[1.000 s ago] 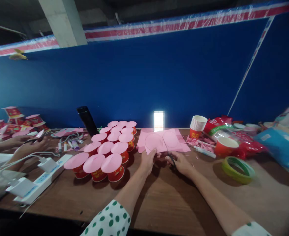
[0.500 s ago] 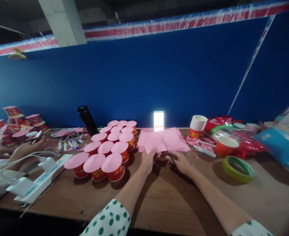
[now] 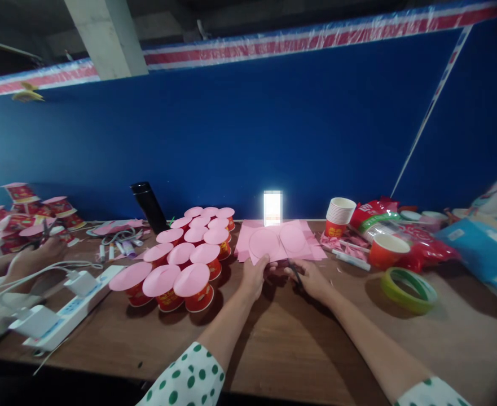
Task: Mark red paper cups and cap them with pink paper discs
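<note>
My left hand (image 3: 256, 276) pinches the lower edge of a pink paper sheet (image 3: 266, 241) with a circle drawn on it, thumb on top. Closed round the handles of dark scissors (image 3: 295, 273) is my right hand (image 3: 309, 277); the blades reach up at the sheet's right side, though whether they are apart is hard to make out. Behind and under this sheet lie more pink sheets (image 3: 311, 242), one with a second circle outline. A bright phone-like screen (image 3: 272, 208) stands upright just behind the paper.
Left of my hands stand several red paper cups (image 3: 199, 294) topped with pink discs. A black bottle (image 3: 149, 207), a power strip (image 3: 73, 310) and a co-worker's hand (image 3: 40, 256) are further left. On the right are stacked cups (image 3: 340, 217), an orange cup (image 3: 388, 252) and green tape (image 3: 409, 290).
My hands and the paper hold nearly the same place, the scissors' blades showing less now. At the far left, the co-worker's hand has shifted and its scissors point more upward.
</note>
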A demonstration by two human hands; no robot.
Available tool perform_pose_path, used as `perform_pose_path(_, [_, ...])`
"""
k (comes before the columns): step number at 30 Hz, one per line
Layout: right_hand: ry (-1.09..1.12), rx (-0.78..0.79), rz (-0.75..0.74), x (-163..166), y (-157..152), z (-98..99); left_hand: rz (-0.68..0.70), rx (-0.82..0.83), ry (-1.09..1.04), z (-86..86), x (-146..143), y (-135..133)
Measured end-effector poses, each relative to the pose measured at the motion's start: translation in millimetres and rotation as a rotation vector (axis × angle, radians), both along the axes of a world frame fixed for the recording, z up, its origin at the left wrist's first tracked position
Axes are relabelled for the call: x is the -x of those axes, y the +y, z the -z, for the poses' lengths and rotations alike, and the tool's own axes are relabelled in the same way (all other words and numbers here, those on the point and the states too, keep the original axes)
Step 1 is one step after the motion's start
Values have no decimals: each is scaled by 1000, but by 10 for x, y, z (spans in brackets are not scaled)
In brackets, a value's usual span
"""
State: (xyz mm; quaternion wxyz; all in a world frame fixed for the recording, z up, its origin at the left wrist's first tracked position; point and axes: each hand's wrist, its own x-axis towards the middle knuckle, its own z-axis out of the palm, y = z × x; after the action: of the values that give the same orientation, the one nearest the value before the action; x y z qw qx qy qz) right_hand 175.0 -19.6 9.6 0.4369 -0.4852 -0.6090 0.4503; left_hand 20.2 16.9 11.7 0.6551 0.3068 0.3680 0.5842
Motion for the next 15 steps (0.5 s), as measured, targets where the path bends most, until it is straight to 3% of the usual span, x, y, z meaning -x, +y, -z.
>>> perform_pose_path(15, [-71,-60,9,13,-15,-79,11,5,6,8,2,15])
